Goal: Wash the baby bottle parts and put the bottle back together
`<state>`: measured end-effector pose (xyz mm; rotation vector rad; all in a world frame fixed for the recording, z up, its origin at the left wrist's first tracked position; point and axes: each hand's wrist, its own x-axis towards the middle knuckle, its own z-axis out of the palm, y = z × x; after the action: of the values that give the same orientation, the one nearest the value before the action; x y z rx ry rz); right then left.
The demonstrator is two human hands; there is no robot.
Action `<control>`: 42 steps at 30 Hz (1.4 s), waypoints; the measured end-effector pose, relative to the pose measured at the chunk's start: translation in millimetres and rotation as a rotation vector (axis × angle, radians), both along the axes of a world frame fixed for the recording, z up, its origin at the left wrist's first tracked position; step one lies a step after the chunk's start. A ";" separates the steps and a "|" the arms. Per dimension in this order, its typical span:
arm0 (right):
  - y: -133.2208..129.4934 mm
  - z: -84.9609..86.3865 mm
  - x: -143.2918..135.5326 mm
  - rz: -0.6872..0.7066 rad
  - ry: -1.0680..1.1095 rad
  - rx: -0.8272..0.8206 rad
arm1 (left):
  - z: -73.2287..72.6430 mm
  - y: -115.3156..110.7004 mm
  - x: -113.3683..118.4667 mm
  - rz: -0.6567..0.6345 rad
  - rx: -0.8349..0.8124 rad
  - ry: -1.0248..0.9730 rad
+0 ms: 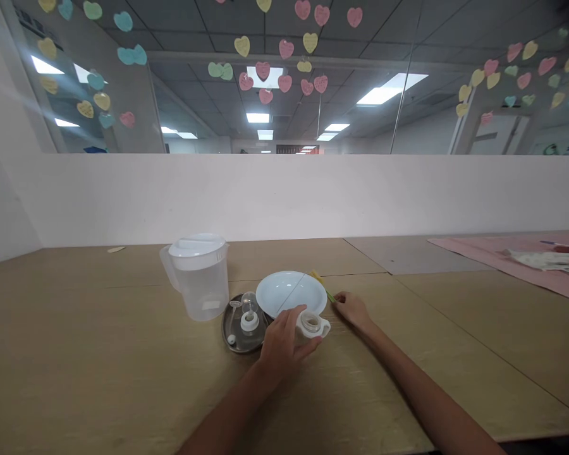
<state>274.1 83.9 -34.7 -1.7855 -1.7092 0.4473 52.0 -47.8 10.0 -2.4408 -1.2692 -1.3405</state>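
The left hand (282, 341) lies on the wooden table (123, 379) with its fingers curled around a small clear bottle (312, 324) with a white collar, which sits just near of a white bowl (291, 292). The right hand (353, 309) rests just right of the bowl, its fingers narrowed at the near end of a thin stick-like tool with a yellow-green tip (318, 279) that lies across the bowl's rim; whether they actually pinch it cannot be told. Left of the bowl, touching it, is a round dark metal tray (232, 328) holding small clear and white bottle parts (249, 316). Farther left stands a translucent lidded pitcher (199, 275); a pale label low on its side is too small to read. At the far right a pink mat (502, 256) carries some cloth. Heart-shaped paper notes (284, 48) are stuck on the glass above the white partition, their writing unreadable.
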 end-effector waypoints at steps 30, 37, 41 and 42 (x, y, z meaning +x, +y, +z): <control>10.2 85.4 -99.9 0.481 -0.252 -0.140 | -7.2 61.8 -113.0 0.801 -0.482 0.332; 13.9 81.5 -113.6 0.541 -0.241 -0.099 | -5.2 59.8 -110.7 0.811 -0.517 0.379; 12.7 104.9 -104.9 0.525 -0.193 0.016 | 4.2 56.0 -106.4 0.821 -0.509 0.381; 10.5 111.9 -102.0 0.520 -0.177 0.044 | 8.2 54.3 -104.1 0.827 -0.504 0.379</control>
<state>172.1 94.5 77.2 -1.3671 -2.2963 0.4705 -52.1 6.5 18.3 -1.8327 -2.2947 -0.3554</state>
